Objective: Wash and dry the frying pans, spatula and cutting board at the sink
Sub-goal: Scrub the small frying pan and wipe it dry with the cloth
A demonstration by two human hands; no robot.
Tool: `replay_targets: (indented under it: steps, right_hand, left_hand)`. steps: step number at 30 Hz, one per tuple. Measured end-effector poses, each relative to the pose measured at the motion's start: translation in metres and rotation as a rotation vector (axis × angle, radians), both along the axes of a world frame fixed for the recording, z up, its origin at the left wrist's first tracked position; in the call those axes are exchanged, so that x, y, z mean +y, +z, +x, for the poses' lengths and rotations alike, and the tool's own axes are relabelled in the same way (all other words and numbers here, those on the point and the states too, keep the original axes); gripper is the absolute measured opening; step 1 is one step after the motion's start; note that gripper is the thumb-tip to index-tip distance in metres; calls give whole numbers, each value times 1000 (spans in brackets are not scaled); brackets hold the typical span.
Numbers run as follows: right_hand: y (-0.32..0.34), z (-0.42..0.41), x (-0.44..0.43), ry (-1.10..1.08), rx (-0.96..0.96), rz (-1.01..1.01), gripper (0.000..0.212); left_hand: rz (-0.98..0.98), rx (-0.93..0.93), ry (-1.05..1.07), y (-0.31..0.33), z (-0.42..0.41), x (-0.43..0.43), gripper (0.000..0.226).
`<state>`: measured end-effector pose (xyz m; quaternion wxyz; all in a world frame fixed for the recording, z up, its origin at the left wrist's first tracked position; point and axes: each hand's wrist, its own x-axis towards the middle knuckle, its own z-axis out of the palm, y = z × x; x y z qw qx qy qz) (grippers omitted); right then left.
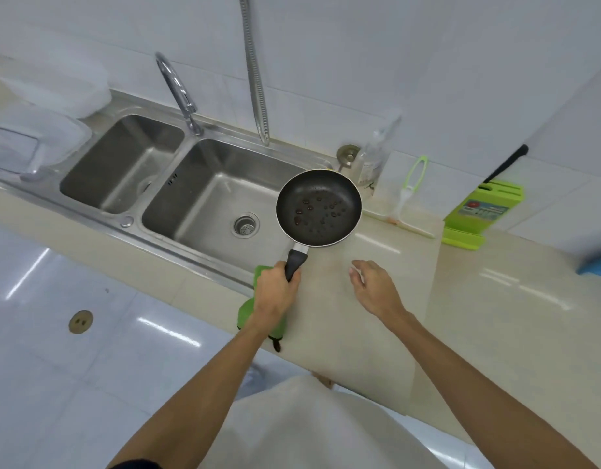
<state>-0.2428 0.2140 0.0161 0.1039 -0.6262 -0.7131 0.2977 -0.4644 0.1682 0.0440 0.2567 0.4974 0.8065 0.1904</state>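
Left hand (278, 292) around pan handle (295, 264)

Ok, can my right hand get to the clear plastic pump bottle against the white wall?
Probably yes. The right hand holds nothing, and nothing stands between it and the bottle; the black frying pan, held by the left hand, sits left of that path.
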Motion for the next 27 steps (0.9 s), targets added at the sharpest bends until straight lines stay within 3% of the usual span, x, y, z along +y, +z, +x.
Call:
replay_targets:
  steps: [7,16,27]
  right_hand:
    - [20,-94,57,30,53,170,31]
    - [45,-286,124,137,44,321,35]
    - [57,-467,198,274,-4,241,48]
  left_hand:
    - [-1,34,-29,8,-131,31,38]
    - [-60,33,-142,8,-294,80,36]
    - [-131,-37,-317,-18,-416,129,34]
